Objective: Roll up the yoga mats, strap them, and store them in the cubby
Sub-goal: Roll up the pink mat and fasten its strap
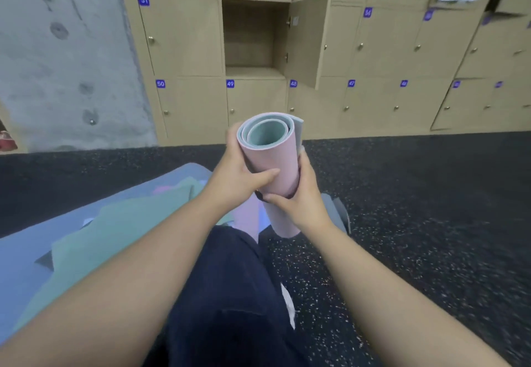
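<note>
Grasping the rolled pink mat (270, 159) upright, left hand (241, 177) and right hand (298, 200) clasp it above bare floor (416, 223), facing the open cubby (253, 36); doors below read 50, 49, 48.

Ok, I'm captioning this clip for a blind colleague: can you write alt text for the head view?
Both hands, left hand and right hand, grip a rolled pink yoga mat held upright over a dark speckled floor. Ahead, an open cubby sits among numbered tan lockers; flat mats lie to the left.
</note>
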A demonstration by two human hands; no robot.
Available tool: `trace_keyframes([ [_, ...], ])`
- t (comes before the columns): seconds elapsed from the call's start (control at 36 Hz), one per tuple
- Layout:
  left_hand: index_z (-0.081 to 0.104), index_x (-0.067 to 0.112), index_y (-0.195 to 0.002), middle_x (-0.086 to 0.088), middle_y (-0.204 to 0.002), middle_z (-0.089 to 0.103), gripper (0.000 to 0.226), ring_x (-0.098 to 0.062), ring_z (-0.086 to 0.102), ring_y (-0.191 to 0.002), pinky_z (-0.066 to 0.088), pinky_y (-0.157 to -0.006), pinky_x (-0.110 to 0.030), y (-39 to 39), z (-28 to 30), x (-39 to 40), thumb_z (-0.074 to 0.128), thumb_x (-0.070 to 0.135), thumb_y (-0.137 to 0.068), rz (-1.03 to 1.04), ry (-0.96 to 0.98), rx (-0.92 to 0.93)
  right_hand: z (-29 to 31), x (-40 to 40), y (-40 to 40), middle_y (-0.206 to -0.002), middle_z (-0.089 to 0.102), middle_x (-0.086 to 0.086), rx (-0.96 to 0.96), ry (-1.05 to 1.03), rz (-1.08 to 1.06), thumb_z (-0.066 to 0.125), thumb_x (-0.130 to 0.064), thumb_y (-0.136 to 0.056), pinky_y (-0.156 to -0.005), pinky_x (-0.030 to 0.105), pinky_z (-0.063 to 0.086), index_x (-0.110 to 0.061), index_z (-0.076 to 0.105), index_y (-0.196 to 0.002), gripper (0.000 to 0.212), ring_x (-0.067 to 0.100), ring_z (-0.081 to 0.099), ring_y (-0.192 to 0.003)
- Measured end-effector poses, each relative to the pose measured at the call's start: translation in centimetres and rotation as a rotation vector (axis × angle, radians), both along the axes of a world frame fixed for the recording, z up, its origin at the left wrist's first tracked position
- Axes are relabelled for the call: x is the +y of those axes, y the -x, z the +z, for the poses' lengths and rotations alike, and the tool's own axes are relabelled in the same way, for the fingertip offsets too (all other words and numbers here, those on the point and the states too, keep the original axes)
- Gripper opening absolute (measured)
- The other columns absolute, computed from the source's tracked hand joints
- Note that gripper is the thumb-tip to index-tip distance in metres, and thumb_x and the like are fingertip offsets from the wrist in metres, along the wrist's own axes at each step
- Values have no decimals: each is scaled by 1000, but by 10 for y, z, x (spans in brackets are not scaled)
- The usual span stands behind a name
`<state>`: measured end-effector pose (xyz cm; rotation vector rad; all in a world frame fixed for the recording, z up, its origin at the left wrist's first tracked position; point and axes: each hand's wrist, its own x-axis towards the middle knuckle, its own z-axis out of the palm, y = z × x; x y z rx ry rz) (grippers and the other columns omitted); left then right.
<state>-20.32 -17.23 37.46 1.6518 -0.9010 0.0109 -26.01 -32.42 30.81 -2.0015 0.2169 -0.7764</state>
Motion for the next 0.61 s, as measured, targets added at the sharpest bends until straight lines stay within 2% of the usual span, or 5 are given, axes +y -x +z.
trace_keyframes([
  [0.14, 21, 30, -135, 24, -128, 45, 83, 2, 49, -120, 47, -95, -24, 14, -28, -39, 77, 7, -79, -43, 32, 126, -53, -33, 35, -153, 30, -3, 131, 12, -82, 90, -36, -59, -110, 40, 37, -29, 8, -154, 126, 15, 32, -140],
  [0.28, 20, 36, -137, 28, -124, 42, 83, -16, 52, -118, 54, -91, -43, 16, -51, -64, 76, 12, -80, -25, 3, 221, -96, -61, 58, -157, 22, -10, 210, 39, -146, 88, -36, -58, -115, 36, 28, -29, 5, -154, 127, 9, 25, -143],
  [0.44, 4, 28, -152, 24, -129, 42, 94, 6, 66, -76, 55, -66, -17, 6, -79, -84, 70, 10, -87, -9, 10, 361, -126, -81, 57, -142, 42, -3, 277, 81, -223, 76, -47, -60, -104, 43, 42, -35, 24, -146, 102, 17, 43, -129],
  [0.53, -2, 35, -152, 12, -146, 38, 95, -6, 67, -100, 53, -78, -15, -4, -97, -92, 66, 13, -90, -50, -38, 371, -143, -86, 47, -134, 48, -2, 296, 73, -261, 74, -50, -60, -97, 43, 46, -33, 31, -143, 94, 16, 50, -122],
  [0.61, -3, 42, -150, 11, -152, 31, 90, -13, 50, -127, 41, -98, -23, -14, -120, -95, 63, 21, -93, -58, -177, 367, -165, -92, 33, -129, 52, -1, 337, 24, -303, 76, -55, -60, -93, 43, 49, -31, 35, -139, 92, 17, 52, -120],
])
